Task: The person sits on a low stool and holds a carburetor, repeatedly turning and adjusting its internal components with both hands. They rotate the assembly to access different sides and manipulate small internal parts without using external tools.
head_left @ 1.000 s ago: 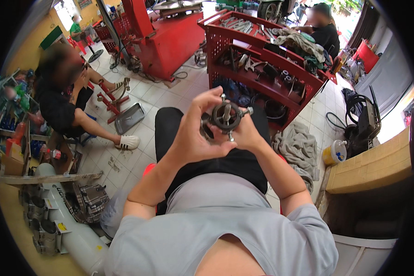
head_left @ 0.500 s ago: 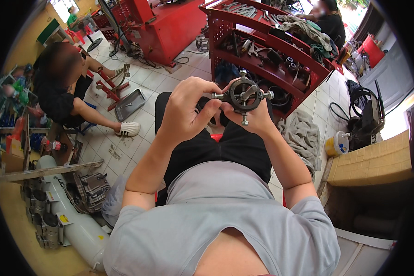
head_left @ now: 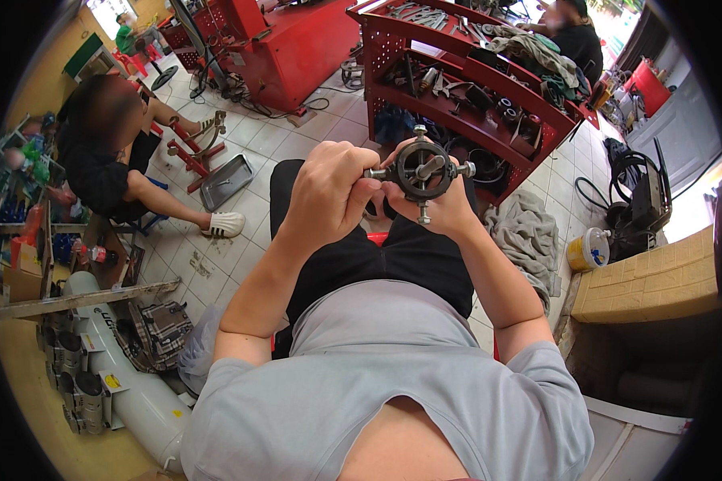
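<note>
A dark metal ring point(head_left: 406, 183) with several bolts sticking out around its rim is held over my lap. My right hand point(head_left: 448, 212) grips it from behind and below; the ring hides most of those fingers, and a rod-like metal piece shows in its middle. At the ring's left side, my left hand point(head_left: 329, 192) is closed, thumb and curled fingers pinching the head of the left bolt point(head_left: 374, 173). Other bolts point up, right and down, clear of my fingers.
Ahead stands a red tool cart point(head_left: 457, 108) with wrenches and rags. A person point(head_left: 104, 152) sits at left near a grey tray point(head_left: 227, 183). Grey cloth point(head_left: 525, 240) lies on the floor at right, beside a white bucket point(head_left: 587, 251). A white cylinder point(head_left: 128, 369) lies lower left.
My left fingers have curled down and closed more tightly around the left bolt. The ring has shifted slightly left and down in my right hand.
</note>
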Demonstrator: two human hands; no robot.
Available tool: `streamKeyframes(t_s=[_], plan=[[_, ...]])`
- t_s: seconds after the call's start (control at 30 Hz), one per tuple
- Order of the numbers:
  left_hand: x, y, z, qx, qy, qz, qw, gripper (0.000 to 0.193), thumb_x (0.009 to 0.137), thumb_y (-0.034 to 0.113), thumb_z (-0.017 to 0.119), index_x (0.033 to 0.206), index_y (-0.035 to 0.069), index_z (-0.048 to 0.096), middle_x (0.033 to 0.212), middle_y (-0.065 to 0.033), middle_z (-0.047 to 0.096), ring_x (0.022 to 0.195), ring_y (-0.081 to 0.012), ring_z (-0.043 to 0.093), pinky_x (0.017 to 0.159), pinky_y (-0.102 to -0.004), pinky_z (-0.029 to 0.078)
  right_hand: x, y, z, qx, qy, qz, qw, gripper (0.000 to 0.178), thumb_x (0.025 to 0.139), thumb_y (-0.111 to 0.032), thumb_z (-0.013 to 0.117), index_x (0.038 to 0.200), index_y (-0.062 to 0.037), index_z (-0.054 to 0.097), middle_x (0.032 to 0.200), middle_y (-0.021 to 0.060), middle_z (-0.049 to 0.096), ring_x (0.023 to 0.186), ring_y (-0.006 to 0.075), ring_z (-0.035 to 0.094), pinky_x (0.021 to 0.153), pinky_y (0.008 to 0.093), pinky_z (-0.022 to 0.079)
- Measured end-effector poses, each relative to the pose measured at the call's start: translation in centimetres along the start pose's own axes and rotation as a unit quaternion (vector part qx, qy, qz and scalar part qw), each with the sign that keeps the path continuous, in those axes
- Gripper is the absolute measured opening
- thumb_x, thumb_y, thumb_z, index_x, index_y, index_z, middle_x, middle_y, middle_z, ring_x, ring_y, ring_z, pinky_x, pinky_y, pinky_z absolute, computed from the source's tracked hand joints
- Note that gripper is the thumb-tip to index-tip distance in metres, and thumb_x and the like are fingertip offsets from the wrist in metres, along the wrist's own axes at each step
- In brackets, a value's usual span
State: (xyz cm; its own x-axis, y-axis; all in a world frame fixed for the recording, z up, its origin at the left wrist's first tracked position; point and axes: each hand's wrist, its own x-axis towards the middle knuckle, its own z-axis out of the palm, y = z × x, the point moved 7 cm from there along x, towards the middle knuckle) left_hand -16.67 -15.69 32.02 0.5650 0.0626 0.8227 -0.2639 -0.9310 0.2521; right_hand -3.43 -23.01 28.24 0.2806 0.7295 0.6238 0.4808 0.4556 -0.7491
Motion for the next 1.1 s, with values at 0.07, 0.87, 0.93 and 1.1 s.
streamKeyframes(t_s=[0.07, 0.87, 0.93, 1.1], plan=[[0.1, -0.1, -0.1, -0.014, 0.000, -0.020, 1.000, 0.018, 0.094, 0.022, 0.060, 0.098, 0.004, 0.059, 0.077, -0.0093, 0.056, 0.069, -0.0298, 0.054, 0.067, -0.0394, 0.042, 0.0, 0.0, -0.1, -0.007, 0.000, -0.002, 1.000, 0.034, 0.065, -0.004, 0.080, 0.093, -0.0028, 0.061, 0.082, 0.0059, 0.064, 0.070, 0.0149, 0.059, 0.069, 0.0287, 0.051], [0.6, 0.9, -1.3, 0.104, -0.075, -0.120, 0.984, 0.018, 0.068, 0.014, 0.080, 0.084, 0.009, 0.073, 0.080, -0.0018, 0.059, 0.078, -0.0209, 0.056, 0.079, -0.0359, 0.038, 0.3, -0.3, 0.4, -0.345, -0.002, -0.149, 0.927, 0.048, 0.055, -0.012, 0.078, 0.099, -0.0101, 0.060, 0.087, 0.0064, 0.065, 0.086, 0.0275, 0.064, 0.080, 0.0385, 0.047], [0.6, 1.0, -1.2, 0.122, -0.075, -0.113, 0.983, 0.017, 0.069, 0.014, 0.079, 0.084, 0.009, 0.073, 0.080, -0.0015, 0.059, 0.079, -0.0207, 0.056, 0.080, -0.0362, 0.038, 0.4, -0.6, 0.3, -0.374, 0.001, -0.153, 0.915, 0.047, 0.056, -0.013, 0.078, 0.099, -0.0099, 0.060, 0.087, 0.0058, 0.064, 0.086, 0.0266, 0.063, 0.080, 0.0380, 0.046], [0.4, 0.8, -0.6, 0.139, -0.047, -0.118, 0.982, 0.016, 0.074, 0.018, 0.076, 0.086, 0.010, 0.072, 0.079, 0.0016, 0.060, 0.082, -0.0189, 0.056, 0.077, -0.0360, 0.035, 0.4, -1.4, -0.1, -0.425, 0.035, -0.167, 0.889, 0.042, 0.061, -0.015, 0.076, 0.099, -0.0102, 0.059, 0.087, 0.0051, 0.063, 0.086, 0.0249, 0.062, 0.081, 0.0375, 0.045]])
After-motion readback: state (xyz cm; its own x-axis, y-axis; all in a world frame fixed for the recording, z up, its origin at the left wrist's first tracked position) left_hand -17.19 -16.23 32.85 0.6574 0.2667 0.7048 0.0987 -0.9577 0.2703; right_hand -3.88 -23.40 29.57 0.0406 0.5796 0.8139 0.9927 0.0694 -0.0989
